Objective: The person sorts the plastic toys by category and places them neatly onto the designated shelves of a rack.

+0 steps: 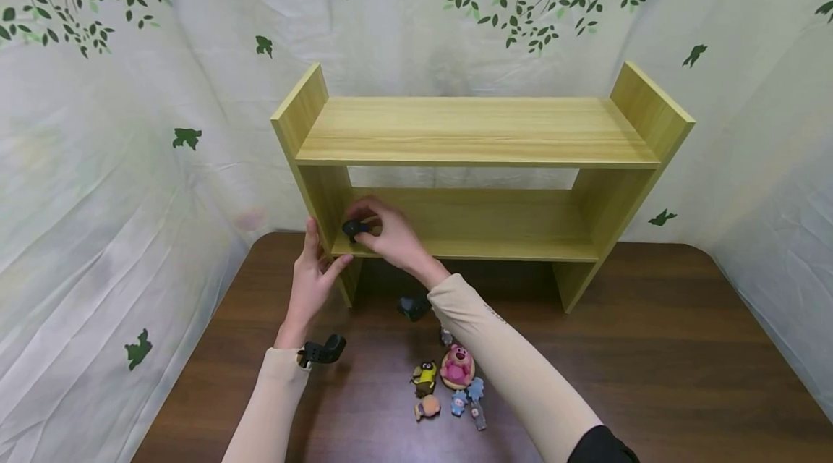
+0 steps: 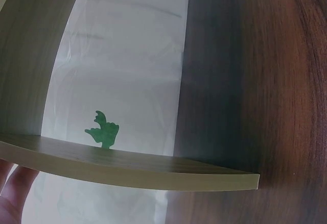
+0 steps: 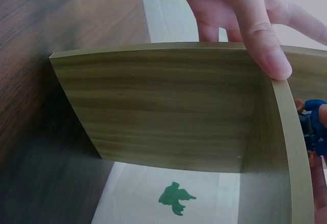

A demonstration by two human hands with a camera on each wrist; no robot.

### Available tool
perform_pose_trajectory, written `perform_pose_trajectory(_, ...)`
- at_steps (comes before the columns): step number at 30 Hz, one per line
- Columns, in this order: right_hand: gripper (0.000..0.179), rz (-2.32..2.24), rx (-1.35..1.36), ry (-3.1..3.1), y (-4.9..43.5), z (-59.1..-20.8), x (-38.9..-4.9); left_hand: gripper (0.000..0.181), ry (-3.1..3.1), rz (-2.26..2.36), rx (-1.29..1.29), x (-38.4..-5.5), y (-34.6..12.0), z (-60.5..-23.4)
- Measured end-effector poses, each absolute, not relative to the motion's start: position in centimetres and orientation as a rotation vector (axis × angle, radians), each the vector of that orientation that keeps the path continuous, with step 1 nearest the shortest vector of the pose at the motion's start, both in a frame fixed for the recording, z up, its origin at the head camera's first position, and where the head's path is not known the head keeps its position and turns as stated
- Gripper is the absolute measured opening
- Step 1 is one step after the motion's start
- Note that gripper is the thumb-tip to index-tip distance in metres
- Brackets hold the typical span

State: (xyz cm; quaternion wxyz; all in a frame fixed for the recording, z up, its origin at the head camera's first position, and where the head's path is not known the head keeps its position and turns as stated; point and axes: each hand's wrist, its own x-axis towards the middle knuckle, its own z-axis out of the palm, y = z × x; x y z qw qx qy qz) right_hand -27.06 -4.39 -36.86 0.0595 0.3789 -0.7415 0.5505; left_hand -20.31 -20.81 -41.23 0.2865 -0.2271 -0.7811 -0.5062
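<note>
Passage between shelves point(image 1: 481, 221), panels point(image 1: 607, 204) both sides

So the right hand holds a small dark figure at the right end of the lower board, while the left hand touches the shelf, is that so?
Not quite: the head view shows the small dark figure at the left end of the lower board. The right hand holds it, and the left hand touches the shelf.

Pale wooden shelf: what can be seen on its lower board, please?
At the left end of the lower board, the right hand pinches a small dark-blue figurine. Whether it rests there is unclear; the hand covers part of the board behind.
</note>
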Motion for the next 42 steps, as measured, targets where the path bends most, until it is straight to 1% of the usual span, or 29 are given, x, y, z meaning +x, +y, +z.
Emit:
perform_pose_trajectory(11,0.027,1.617,1.068,-2.303,-4.5,-36.9,-27.1,0.108,-2.089,-1.32,-0.595,-20.4,-20.9,-41.3)
perform_pose_trajectory(18,0.025,1.625,1.048,-2.294,-4.6,-37.0,-27.1,0.109,-2.088,-1.346,-0.588,-22.2,-22.0,-43.7)
perform_pose_trajectory(21,0.025,1.644,1.053,-2.287,-4.6,-37.0,-27.2,0.105,-2.095,-1.352,-0.577,-22.3,-22.1,-44.1)
perform_pose_trajectory(27,0.025,1.664,1.055,-2.291,-4.4,-37.0,-27.1,0.101,-2.109,-1.356,-0.57,-22.3,-22.1,-44.2)
perform_pose_trajectory(35,0.024,1.643,1.038,-2.299,-4.4,-37.0,-27.1,0.107,-2.099,-1.355,-0.577,-22.3,-22.0,-44.2)
perform_pose_trajectory(42,0.025,1.663,1.019,-2.294,-4.1,-37.0,-27.2,0.102,-2.111,-1.342,-0.559,-22.3,-22.1,-44.1)
